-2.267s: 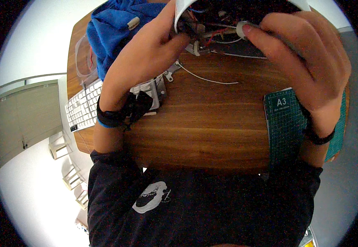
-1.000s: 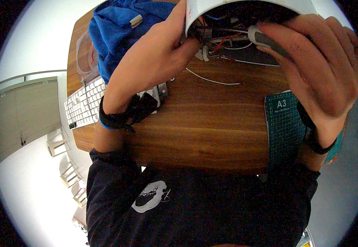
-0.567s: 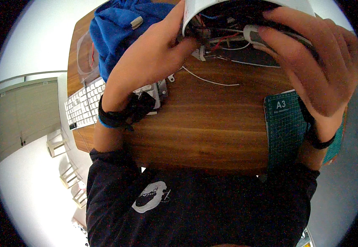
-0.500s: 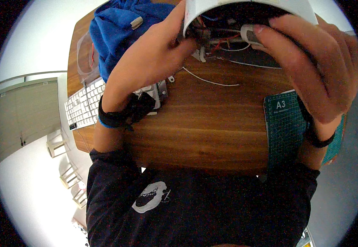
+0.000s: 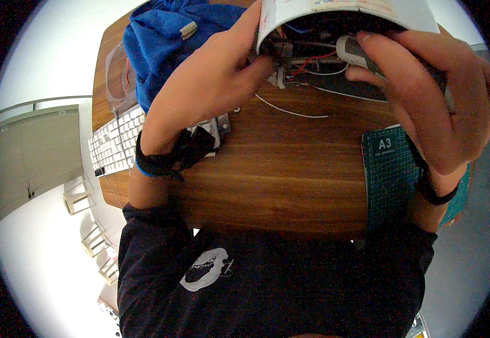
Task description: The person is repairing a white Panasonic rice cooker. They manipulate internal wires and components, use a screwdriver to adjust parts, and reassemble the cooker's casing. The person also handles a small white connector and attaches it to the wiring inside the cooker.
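A white curved housing (image 5: 346, 12), open toward me, stands tilted up at the top of the view with paper labels on its outer face. Inside it show red and white wires (image 5: 315, 56), metal rods and dark parts. My left hand (image 5: 208, 84) is closed on the housing's left edge, with its thumb bent in at the opening. Pinched in my right hand (image 5: 442, 96) is a long grey thing with a pale rounded end (image 5: 349, 50), reaching into the opening; its kind is unclear and the fingers hide most of it. A thin white wire (image 5: 290, 111) trails onto the table below.
The wooden table (image 5: 278, 186) has a blue cloth (image 5: 166, 50) at its far left and a white keyboard (image 5: 115, 138) at its left side. A green cutting mat (image 5: 388, 174) lies under my right forearm. Several pale stools (image 5: 76, 200) stand beyond the table's left edge.
The housing has shifted slightly right and down, with my left hand on it. My right hand and the grey thing have moved a little right, and the right thumb shows more.
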{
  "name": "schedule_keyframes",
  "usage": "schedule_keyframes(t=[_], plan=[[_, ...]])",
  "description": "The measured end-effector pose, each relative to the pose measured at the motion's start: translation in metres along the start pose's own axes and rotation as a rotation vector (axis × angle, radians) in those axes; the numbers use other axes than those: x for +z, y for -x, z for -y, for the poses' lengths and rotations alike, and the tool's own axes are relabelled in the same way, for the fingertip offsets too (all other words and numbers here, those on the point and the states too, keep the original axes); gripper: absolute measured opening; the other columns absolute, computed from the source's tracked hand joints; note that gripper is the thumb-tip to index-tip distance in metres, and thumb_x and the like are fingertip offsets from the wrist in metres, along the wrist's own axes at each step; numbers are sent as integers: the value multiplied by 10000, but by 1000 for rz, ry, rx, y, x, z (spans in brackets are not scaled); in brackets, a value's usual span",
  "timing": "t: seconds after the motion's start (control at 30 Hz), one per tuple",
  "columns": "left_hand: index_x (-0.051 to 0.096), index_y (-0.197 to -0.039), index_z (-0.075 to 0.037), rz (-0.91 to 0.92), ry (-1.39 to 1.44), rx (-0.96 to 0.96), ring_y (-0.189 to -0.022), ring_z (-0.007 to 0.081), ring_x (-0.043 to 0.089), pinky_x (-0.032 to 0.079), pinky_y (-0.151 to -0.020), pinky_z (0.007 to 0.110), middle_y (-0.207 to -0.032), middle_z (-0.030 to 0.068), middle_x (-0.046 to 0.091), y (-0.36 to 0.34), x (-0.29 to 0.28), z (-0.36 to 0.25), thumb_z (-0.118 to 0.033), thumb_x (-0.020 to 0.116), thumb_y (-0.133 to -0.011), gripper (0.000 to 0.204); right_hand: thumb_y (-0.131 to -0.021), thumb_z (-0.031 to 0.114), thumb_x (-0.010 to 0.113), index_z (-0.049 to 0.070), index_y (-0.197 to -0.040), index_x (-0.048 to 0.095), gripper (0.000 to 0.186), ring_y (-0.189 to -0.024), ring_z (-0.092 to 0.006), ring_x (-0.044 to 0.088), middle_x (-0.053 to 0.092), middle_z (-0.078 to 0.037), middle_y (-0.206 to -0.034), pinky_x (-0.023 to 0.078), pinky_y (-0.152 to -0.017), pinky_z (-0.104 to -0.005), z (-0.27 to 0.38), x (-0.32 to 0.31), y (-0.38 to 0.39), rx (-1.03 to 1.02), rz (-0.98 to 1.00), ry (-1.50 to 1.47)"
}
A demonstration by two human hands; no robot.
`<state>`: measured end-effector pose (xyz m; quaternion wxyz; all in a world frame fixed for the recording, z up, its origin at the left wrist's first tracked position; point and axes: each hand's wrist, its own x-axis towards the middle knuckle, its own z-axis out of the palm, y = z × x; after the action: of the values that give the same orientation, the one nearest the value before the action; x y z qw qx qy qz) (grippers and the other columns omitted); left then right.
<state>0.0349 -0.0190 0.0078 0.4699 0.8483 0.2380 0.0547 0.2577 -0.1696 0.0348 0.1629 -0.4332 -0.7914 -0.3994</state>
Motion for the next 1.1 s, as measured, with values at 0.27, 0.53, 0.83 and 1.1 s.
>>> schedule_keyframes(t=[0.27,0.53,0.83,1.1], plan=[[75,-1679,-79,-18,39,61,-1311,332,586,483,-1093,407,-1479,286,527,2,2,-2,82,525,-914,902,-592,260,932,174,-1006,797,445,-736,-163,657,657,10,-848,466,-613,-299,3,-6,-3,29,59,30],[81,-1680,-83,3,-7,91,-1362,351,548,449,-1137,416,-1520,283,492,-6,1,12,81,531,-927,892,-593,258,946,113,-980,779,446,-751,-176,664,659,-10,-846,480,-626,-301,1,-1,-2,-19,61,13],[409,-1497,-72,-142,44,275,-1160,198,581,477,-1002,345,-1305,121,607,-9,14,55,-2,571,-1000,527,-588,188,954,23,-913,751,417,-788,-234,697,694,-92,-847,531,-656,-328,21,-21,-6,387,38,-270],[304,-1561,-32,-68,155,89,-1267,265,500,436,-1038,372,-1438,234,516,-4,1,11,-4,573,-1001,621,-584,271,904,11,-855,692,431,-770,-323,687,660,-124,-797,508,-657,-393,-7,-47,11,410,496,-590]])
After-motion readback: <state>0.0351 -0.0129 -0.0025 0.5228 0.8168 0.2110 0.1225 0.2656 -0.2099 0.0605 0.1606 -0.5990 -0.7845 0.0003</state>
